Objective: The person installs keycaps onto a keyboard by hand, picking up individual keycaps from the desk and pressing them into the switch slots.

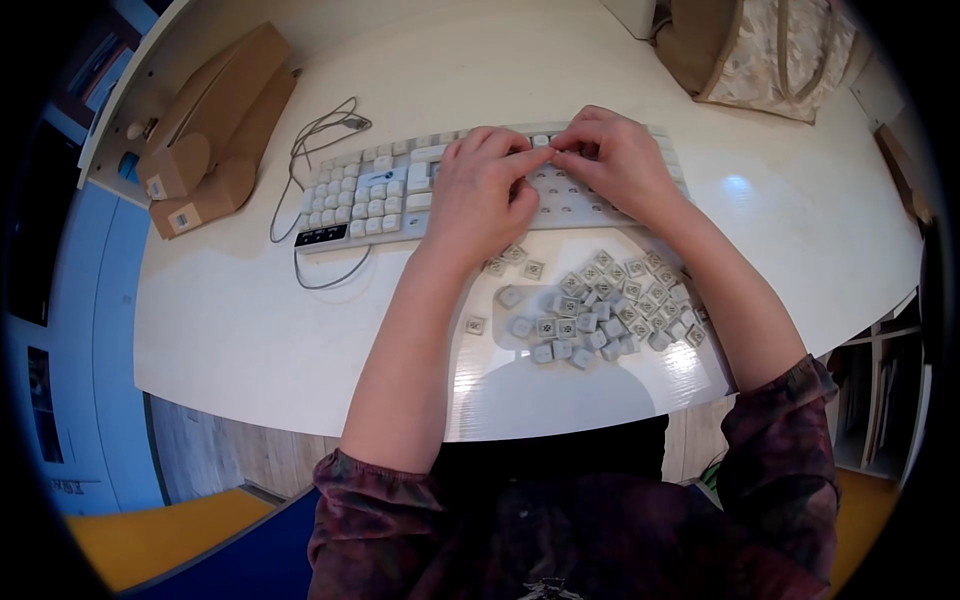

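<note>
A white keyboard [384,224] lies across the desk, its keycaps in place at the left and many bare key positions showing right of centre. My left hand [480,188] rests over its middle, index finger stretched toward the right hand and the other fingers bent. Close beside it, my right hand [612,160] is closed in a pinch at the upper rows; whatever is between its fingertips is too small to make out. Loose keycaps [600,310] lie in a heap on the desk below the keyboard, between my forearms.
A folded brown cardboard box [215,130] stands at the back left. A grey cable [300,150] curls beside the keyboard's left end. At the back right sits a patterned bag [770,60]. The white desk's [240,330] curved front edge is near my body.
</note>
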Demonstrator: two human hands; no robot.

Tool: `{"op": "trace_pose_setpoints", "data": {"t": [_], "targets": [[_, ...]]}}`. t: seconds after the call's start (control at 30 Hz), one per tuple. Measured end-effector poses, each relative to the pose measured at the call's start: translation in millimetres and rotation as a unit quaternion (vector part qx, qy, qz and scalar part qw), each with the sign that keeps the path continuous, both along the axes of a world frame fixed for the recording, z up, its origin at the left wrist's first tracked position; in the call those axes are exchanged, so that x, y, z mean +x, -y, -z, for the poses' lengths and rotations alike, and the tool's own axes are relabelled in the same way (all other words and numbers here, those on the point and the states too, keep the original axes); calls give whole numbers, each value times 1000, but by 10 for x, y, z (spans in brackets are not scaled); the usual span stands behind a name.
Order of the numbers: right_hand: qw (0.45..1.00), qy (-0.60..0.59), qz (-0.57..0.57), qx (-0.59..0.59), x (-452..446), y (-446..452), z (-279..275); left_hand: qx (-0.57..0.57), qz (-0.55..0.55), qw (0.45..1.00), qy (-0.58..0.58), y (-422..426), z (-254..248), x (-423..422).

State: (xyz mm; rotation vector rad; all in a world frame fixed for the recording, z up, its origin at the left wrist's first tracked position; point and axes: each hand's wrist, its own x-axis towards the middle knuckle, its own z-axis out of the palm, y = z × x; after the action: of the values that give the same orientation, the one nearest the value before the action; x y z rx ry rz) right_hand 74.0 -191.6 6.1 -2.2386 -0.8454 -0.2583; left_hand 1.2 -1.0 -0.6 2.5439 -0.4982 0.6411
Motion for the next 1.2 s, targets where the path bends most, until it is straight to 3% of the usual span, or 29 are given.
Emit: {"op": "trace_pose_setpoints", "data": {"t": [0.37,0.47,0.77,0.97,1.2], "targets": [[998,58,-4,3,-7,-12,20,17,-24,1000,1,43,13,-53],[1000,6,7,13,-23,12,29,-3,-14,1000,2,21,46,-32],[999,8,-24,47,-2,73,103,30,-27,999,-8,50,-1,-47],[974,-147,-24,172,34,141,85,45,-39,998,-27,84,-67,-59],[976,-141,-17,165,11,135,65,41,-57,997,-30,135,-79,-45]]}}
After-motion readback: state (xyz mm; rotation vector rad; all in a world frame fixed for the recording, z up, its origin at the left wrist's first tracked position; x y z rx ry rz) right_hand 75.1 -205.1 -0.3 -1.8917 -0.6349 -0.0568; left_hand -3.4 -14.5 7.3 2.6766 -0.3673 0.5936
